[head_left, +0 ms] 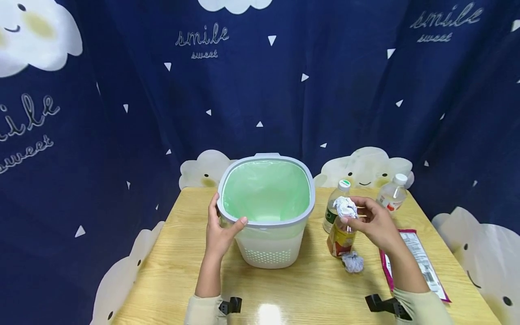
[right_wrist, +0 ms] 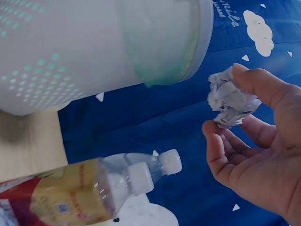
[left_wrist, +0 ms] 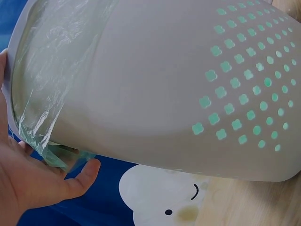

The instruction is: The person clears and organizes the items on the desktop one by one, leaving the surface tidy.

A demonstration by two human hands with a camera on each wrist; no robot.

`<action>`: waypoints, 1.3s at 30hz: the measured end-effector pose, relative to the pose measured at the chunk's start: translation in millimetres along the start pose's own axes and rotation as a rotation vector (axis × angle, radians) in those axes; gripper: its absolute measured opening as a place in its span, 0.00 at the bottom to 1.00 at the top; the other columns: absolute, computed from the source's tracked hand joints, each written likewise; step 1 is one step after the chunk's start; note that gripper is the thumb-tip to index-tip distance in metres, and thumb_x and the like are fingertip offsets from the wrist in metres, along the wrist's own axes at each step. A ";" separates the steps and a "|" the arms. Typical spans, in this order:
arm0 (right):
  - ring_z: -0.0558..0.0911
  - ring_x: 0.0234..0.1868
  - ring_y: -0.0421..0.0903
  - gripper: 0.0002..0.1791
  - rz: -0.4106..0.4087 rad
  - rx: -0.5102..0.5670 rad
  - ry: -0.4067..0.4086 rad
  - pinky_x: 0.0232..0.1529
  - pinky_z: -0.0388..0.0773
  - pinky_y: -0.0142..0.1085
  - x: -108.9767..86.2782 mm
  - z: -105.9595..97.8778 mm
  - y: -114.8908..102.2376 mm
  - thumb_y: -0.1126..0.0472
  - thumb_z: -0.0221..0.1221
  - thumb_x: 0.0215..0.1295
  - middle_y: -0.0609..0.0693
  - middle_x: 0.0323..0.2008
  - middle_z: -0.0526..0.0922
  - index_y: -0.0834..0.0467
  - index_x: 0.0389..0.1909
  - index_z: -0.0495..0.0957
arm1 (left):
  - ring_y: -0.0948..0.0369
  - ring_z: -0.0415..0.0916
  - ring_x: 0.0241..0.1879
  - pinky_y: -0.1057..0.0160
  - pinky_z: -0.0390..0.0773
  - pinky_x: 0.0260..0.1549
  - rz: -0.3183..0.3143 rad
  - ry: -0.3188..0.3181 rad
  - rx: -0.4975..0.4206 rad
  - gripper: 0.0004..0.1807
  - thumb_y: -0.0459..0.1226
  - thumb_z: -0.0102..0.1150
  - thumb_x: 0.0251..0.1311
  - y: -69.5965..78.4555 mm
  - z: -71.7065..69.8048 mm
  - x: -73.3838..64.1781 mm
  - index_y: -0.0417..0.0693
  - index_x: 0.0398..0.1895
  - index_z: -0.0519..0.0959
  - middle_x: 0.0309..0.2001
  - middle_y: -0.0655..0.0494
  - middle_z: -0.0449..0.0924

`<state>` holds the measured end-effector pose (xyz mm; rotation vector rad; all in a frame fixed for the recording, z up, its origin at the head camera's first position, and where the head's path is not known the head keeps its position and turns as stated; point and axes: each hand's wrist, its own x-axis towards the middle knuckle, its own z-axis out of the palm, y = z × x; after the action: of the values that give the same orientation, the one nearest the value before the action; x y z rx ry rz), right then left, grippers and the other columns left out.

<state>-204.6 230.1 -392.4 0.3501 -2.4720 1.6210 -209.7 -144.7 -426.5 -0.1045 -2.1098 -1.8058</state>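
A light trash bin [head_left: 270, 243] with a grey rim and a thin green liner bag [head_left: 266, 189] stands on the table, its lower wall pierced with small holes. My left hand [head_left: 221, 234] grips the rim at its left front; in the left wrist view its thumb [left_wrist: 87, 175] lies beside the bag's folded-over edge. Right of the bin, my right hand [head_left: 378, 225] pinches a crumpled white paper ball [right_wrist: 230, 100] between thumb and fingertips. In the head view this ball overlaps the top of a red-and-yellow labelled bottle [head_left: 341, 241]. Another paper ball [head_left: 352, 262] lies at that bottle's base.
Behind the labelled bottle stands a clear bottle [head_left: 330, 212] with a green-topped cap. Farther right is another clear bottle [head_left: 392, 196] with a white cap. A flat pink-edged package [head_left: 422, 257] lies under the right forearm. A dark blue curtain [head_left: 260, 90] hangs behind the wooden table [head_left: 308, 293].
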 end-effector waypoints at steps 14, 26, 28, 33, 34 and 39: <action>0.76 0.39 0.53 0.30 -0.009 -0.037 -0.201 0.35 0.76 0.36 29.9 -3.8 -28.1 0.63 0.68 0.52 0.60 0.42 0.76 0.69 0.54 0.69 | 0.57 0.54 0.62 0.40 0.44 0.59 -0.014 -0.009 -0.009 0.54 0.46 0.72 0.42 0.0 -0.3 0.3 0.58 0.72 0.50 0.66 0.56 0.58; 0.76 0.39 0.54 0.28 -0.009 -0.034 -0.262 0.37 0.77 0.38 52.3 -2.1 -51.0 0.64 0.68 0.52 0.60 0.42 0.76 0.66 0.53 0.68 | 0.55 0.53 0.63 0.41 0.45 0.60 -0.007 -0.012 -0.013 0.55 0.44 0.74 0.41 -0.7 0.2 1.6 0.57 0.72 0.49 0.66 0.54 0.57; 0.76 0.39 0.54 0.27 -0.024 -0.029 -0.280 0.37 0.77 0.38 56.1 -2.0 -54.9 0.65 0.67 0.52 0.60 0.41 0.76 0.67 0.52 0.68 | 0.55 0.53 0.64 0.41 0.46 0.60 -0.003 -0.012 -0.015 0.55 0.43 0.74 0.41 -0.7 0.4 1.6 0.56 0.72 0.49 0.67 0.54 0.57; 0.76 0.39 0.53 0.27 -0.042 -0.012 -0.303 0.37 0.77 0.38 66.6 -0.7 -62.1 0.67 0.67 0.51 0.60 0.40 0.76 0.68 0.51 0.68 | 0.57 0.54 0.63 0.41 0.44 0.60 -0.007 -0.005 -0.009 0.55 0.45 0.73 0.41 -0.5 0.6 1.3 0.58 0.72 0.50 0.66 0.56 0.58; 0.76 0.39 0.53 0.26 -0.049 -0.011 -0.305 0.37 0.77 0.38 69.1 -0.4 -63.2 0.67 0.67 0.51 0.60 0.40 0.76 0.68 0.50 0.68 | 0.57 0.54 0.62 0.42 0.44 0.60 -0.008 -0.004 -0.007 0.55 0.45 0.73 0.41 -0.5 0.6 1.2 0.59 0.72 0.50 0.66 0.56 0.58; 0.77 0.39 0.53 0.25 -0.099 -0.022 -0.322 0.39 0.76 0.37 82.7 0.6 -70.7 0.68 0.68 0.50 0.59 0.41 0.76 0.68 0.48 0.70 | 0.58 0.54 0.62 0.42 0.43 0.60 -0.013 -0.003 -0.002 0.54 0.46 0.73 0.42 -0.6 0.1 1.0 0.61 0.72 0.50 0.65 0.57 0.58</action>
<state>-263.9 193.8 -308.8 0.7720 -2.6445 1.6050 -210.9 -144.9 -426.8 -0.0936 -2.1154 -1.8165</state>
